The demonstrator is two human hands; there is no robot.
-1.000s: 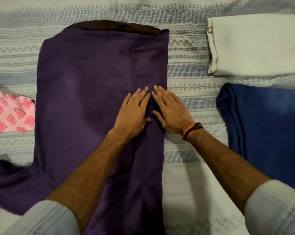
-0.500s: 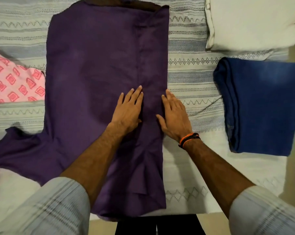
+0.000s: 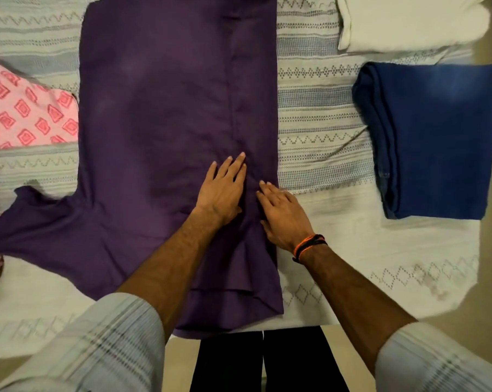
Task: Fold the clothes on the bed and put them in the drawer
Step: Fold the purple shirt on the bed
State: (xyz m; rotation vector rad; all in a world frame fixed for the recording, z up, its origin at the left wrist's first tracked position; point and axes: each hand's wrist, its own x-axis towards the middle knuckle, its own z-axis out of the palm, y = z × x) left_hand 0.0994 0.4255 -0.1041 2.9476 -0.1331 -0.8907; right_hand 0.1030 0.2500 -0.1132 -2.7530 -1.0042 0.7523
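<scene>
On the bed point(image 3: 318, 89) our purple shirt point(image 3: 160, 123) lies spread, right side folded in, left sleeve still out. A folded blue garment point(image 3: 434, 142) and white one point(image 3: 409, 21) wait; a pink one point(image 3: 27, 111) looks unfolded. Our left hand point(image 3: 222, 190) and right hand point(image 3: 284, 213) press flat, fingers straight.

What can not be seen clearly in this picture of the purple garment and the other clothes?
- Purple garment, head view: top cut by the frame edge; forearms hide part.
- White folded cloth: top cut off.
- Pink patterned cloth: left part out of frame.
- Drawer: not in view.
- Sleeves: blurred.
</scene>
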